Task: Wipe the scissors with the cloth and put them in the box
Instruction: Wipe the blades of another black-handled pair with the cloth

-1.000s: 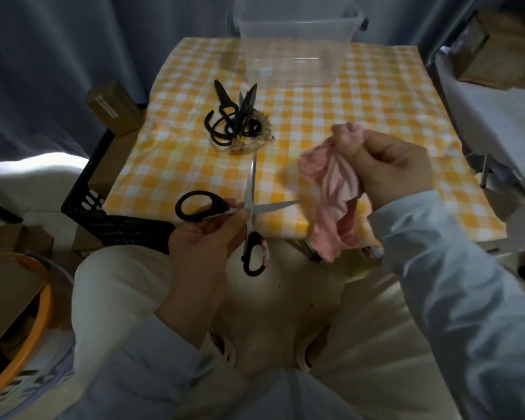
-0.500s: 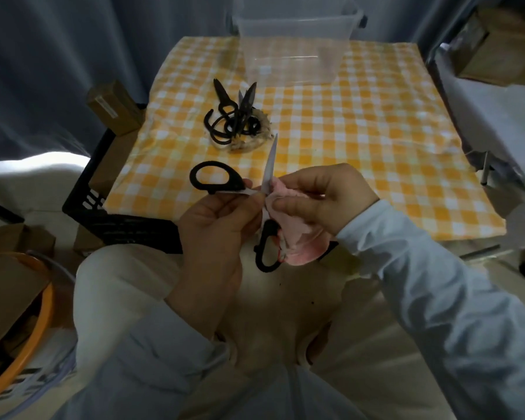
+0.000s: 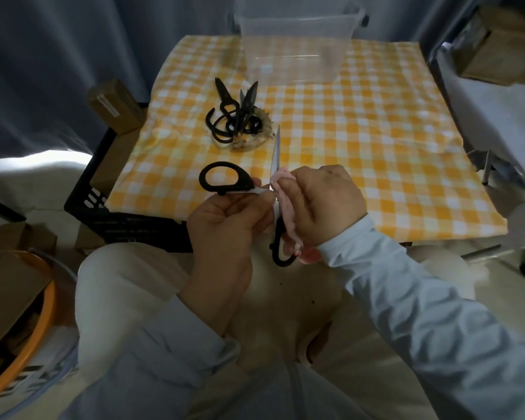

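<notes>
Scissors [image 3: 245, 184] look light, stiff, sharp, so left hand [image 3: 225, 219] clamped near the pivot seems smart while the right hand [image 3: 325, 204] pinches soft cloth [image 3: 281, 189] round one blade.

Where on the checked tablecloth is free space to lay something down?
The right half of the tablecloth, from the clear box down to the near edge, is bare. The left middle is crowded: a pile of black scissors lies there.

Clear plastic box [image 3: 297, 50] stands at far edge of yellow-checked table [image 3: 376, 147]; heap of black scissors [image 3: 234, 116] lies before it, leftward. Black-handled open scissors [image 3: 222, 178] sit at near edge, left hand [image 3: 225, 219] leftward, right hand [image 3: 325, 204] and pink cloth [image 3: 282, 189] rightward.
</notes>
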The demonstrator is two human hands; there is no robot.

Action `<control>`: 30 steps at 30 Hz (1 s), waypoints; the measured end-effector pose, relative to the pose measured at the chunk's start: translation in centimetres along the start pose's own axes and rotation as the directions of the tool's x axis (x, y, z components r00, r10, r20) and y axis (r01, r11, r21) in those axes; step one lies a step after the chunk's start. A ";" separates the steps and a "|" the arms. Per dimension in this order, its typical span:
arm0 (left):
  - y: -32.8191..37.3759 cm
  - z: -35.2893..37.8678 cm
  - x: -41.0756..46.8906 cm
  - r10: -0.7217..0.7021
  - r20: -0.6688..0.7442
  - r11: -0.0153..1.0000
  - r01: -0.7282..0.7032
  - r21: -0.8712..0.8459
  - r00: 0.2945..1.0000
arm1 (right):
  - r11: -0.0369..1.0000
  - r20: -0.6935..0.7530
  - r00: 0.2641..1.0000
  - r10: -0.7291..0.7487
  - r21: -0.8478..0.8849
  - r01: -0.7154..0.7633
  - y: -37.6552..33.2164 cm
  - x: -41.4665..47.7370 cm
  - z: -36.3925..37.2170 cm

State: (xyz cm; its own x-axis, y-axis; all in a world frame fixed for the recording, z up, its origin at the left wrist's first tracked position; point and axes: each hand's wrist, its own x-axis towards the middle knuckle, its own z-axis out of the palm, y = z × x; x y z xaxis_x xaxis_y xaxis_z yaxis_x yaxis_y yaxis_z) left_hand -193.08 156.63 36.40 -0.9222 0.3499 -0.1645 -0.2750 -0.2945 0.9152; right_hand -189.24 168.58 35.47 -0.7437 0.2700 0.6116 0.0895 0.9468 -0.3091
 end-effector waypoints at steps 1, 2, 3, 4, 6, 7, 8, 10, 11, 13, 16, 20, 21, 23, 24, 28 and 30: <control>-0.1 0.1 0.0 0.002 0.002 1.000 -0.002 0.007 1.000 | 0.998 -0.043 0.999 0.021 -0.059 -0.023 -0.2 0.0 0.1; -0.1 0.2 -0.1 0.005 0.005 1.000 -0.005 0.015 1.000 | 0.994 -0.033 0.996 0.078 -0.068 -0.081 -0.3 0.1 0.2; -0.2 0.3 -0.2 0.007 0.004 1.000 -0.007 0.021 1.000 | 0.985 0.031 0.985 0.172 -0.027 -0.171 -0.3 0.4 0.0; -0.2 0.2 -0.2 0.008 0.001 1.000 -0.008 0.024 1.000 | 0.960 0.154 0.952 0.264 0.058 -0.275 -0.1 0.5 -0.2; -0.1 0.1 -0.1 0.003 -0.012 1.000 -0.002 0.015 1.000 | 0.866 0.374 0.878 0.298 0.281 -0.414 0.4 0.6 -0.9; 0.0 -0.1 0.0 -0.006 -0.021 1.000 0.006 -0.001 1.000 | 0.849 0.417 0.875 0.246 0.343 -0.402 0.4 0.5 -1.4; 0.0 -0.2 0.1 -0.017 -0.025 1.000 0.016 -0.020 1.000 | 0.857 0.437 0.880 0.188 0.365 -0.364 0.5 0.5 -1.8; 0.0 -0.2 0.2 -0.032 -0.022 0.999 0.032 -0.040 0.999 | 0.921 0.429 0.896 0.110 0.296 -0.254 0.5 0.1 -1.9; -0.1 -0.1 0.2 -0.036 -0.021 0.999 0.035 -0.035 0.999 | 0.937 0.384 0.916 0.118 0.263 -0.231 0.4 0.0 -1.7; -0.2 0.1 0.1 -0.043 -0.023 0.999 0.043 -0.020 0.999 | 0.949 0.270 0.951 0.151 0.231 -0.216 0.3 -0.1 -1.3; -0.2 0.2 -0.1 -0.052 -0.029 0.999 0.052 -0.011 0.998 | 0.950 0.183 0.955 0.232 0.171 -0.263 0.0 -0.3 -0.2; -0.1 0.2 -0.2 -0.045 -0.049 0.999 0.045 -0.002 0.998 | 0.758 0.328 0.849 0.415 0.392 -0.522 0.5 0.5 -0.5; 0.0 0.2 -0.2 -0.040 -0.053 0.999 0.039 -0.011 0.998 | 0.696 0.381 0.837 0.392 0.472 -0.541 0.6 0.5 -1.0; 0.2 0.2 -0.2 -0.045 -0.050 0.997 0.042 -0.057 0.998 | 0.639 0.501 0.813 0.296 0.529 -0.558 0.6 0.4 -1.7; 0.3 0.3 -0.2 -0.054 -0.045 0.995 0.050 -0.083 0.998 | 0.672 0.529 0.808 0.259 0.502 -0.544 0.6 0.1 -1.7; 0.1 0.6 -0.5 -0.062 -0.032 0.995 0.059 -0.083 0.998 | 0.811 0.460 0.851 0.255 0.377 -0.447 0.3 -0.3 -1.2; 0.1 0.4 -0.5 -0.065 -0.052 0.996 0.062 -0.060 0.996 | 0.850 0.492 0.843 0.218 0.328 -0.411 0.1 -0.1 -1.4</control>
State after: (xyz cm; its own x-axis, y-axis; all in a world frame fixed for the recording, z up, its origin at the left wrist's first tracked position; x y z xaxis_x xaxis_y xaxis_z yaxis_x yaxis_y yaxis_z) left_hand -192.52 156.80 36.69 -0.9153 0.3213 -0.2429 -0.3476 -0.3253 0.8794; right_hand -188.22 168.92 36.43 -0.9333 0.3476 0.0898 0.1646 0.6366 -0.7535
